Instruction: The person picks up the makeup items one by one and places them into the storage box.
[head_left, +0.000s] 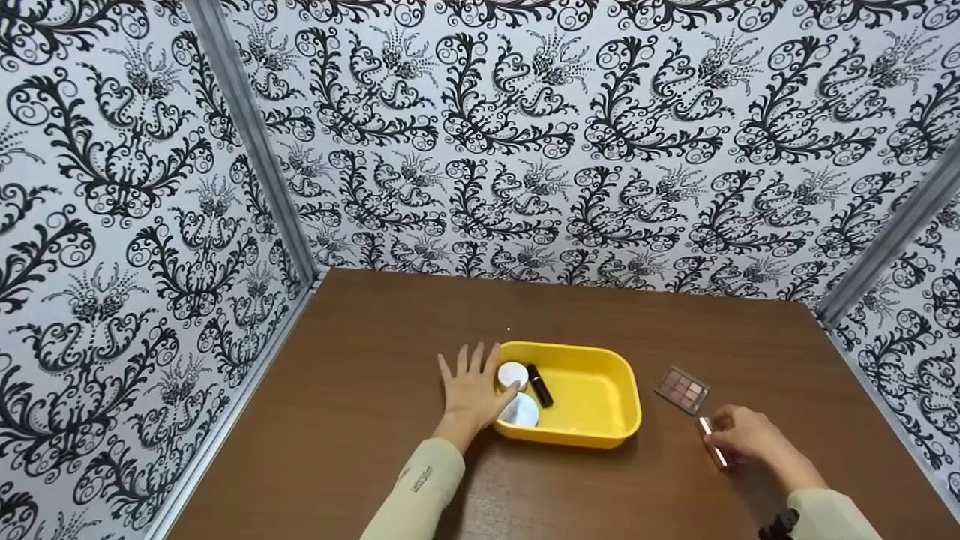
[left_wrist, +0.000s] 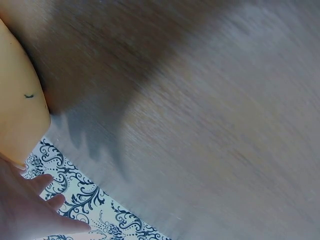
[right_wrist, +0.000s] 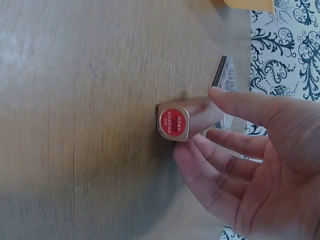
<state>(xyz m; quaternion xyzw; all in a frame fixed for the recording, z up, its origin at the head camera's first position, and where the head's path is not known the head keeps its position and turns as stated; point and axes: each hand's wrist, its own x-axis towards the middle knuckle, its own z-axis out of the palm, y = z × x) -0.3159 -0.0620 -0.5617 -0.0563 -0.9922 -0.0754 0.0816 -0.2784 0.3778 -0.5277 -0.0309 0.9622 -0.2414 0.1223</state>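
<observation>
My left hand rests at the left rim of a yellow plastic bin, fingers spread and straight, thumb reaching over the inside. Within the bin lie two round white compacts or jars, the upper one and a larger lower one, beside a black lipstick-like tube. To the right of the bin, my right hand holds a rose-gold lipstick between thumb and fingers, low over the table. The red label on its base faces the right wrist camera.
An eyeshadow palette lies flat between the bin and my right hand. The brown table is bounded at the back and sides by patterned black-and-white walls with grey metal posts in the corners.
</observation>
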